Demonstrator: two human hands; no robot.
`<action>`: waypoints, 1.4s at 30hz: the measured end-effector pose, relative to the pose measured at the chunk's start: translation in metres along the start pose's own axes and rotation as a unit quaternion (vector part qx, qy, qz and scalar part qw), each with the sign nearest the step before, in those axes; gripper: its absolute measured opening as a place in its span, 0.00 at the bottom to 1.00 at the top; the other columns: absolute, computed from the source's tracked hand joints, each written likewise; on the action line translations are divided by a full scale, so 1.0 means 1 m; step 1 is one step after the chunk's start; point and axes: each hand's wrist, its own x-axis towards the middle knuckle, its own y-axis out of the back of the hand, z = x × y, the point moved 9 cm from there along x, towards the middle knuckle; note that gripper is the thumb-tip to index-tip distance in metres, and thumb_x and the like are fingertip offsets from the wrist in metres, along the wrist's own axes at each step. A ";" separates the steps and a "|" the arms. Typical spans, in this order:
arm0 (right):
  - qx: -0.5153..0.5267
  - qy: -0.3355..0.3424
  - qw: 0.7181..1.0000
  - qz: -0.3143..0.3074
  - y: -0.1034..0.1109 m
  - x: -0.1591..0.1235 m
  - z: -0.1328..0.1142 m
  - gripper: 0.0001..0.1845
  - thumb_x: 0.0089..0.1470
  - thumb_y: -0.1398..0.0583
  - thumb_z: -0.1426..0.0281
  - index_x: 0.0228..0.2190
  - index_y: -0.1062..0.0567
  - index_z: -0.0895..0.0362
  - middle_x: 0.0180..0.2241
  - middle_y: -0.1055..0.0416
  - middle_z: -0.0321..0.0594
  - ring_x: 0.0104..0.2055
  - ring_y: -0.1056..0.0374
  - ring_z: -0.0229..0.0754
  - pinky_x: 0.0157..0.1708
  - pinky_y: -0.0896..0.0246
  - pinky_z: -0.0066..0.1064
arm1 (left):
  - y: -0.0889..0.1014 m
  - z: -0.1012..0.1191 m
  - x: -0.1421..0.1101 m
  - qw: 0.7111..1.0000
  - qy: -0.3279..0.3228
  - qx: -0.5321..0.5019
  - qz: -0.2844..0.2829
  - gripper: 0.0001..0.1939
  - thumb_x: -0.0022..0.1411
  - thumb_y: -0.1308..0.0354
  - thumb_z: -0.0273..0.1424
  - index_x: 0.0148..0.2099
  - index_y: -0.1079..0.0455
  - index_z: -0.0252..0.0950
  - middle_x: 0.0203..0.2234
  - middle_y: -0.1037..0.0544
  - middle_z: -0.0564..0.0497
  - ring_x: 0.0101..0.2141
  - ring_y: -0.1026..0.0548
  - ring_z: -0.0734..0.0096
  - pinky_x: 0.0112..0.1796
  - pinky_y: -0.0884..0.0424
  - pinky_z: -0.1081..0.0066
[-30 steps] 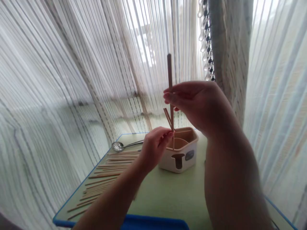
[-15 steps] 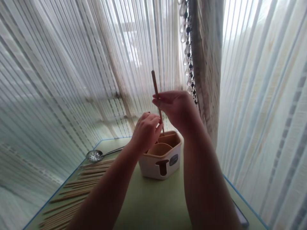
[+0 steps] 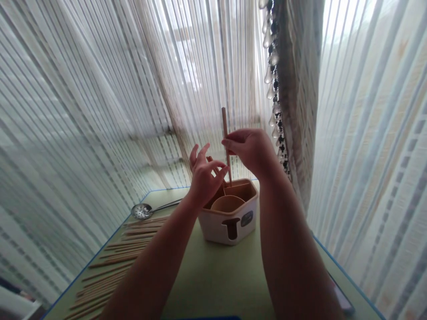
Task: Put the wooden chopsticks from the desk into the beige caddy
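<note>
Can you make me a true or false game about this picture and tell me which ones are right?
1. The right hand holds a stick nearly upright. True.
2. The holder stands on the table. True.
3. The ladle is inside the holder. False: the ladle lies on the table.
4. The left hand is flat on the table. False: the left hand is raised at the holder.
5. More sticks lie on the table, left of the holder in the picture. True.
</note>
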 end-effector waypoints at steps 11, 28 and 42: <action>-0.111 -0.044 0.990 -0.072 -0.015 -0.007 0.008 0.10 0.45 0.39 0.68 0.28 0.20 0.59 0.23 0.25 0.43 0.28 0.30 0.40 0.31 0.38 0.31 | -0.001 -0.004 -0.004 1.000 0.026 0.017 -0.003 0.06 0.55 0.39 0.33 0.33 0.26 0.36 0.58 0.39 0.43 0.62 0.51 0.47 0.57 0.48 0.45; -0.113 0.022 0.990 -0.078 -0.027 -0.003 0.001 0.12 0.50 0.42 0.67 0.32 0.21 0.58 0.29 0.24 0.41 0.31 0.31 0.38 0.30 0.41 0.29 | 0.004 0.007 -0.001 0.999 -0.004 -0.026 -0.039 0.02 0.53 0.39 0.27 0.32 0.28 0.36 0.54 0.33 0.45 0.56 0.40 0.52 0.54 0.41 0.49; -0.155 -0.031 0.983 -0.092 -0.025 -0.005 0.010 0.10 0.47 0.40 0.69 0.31 0.21 0.59 0.25 0.25 0.42 0.26 0.33 0.37 0.28 0.41 0.29 | -0.015 -0.057 -0.010 0.850 0.319 -0.403 -0.113 0.11 0.46 0.33 0.31 0.32 0.29 0.30 0.23 0.24 0.49 0.24 0.25 0.72 0.29 0.25 0.68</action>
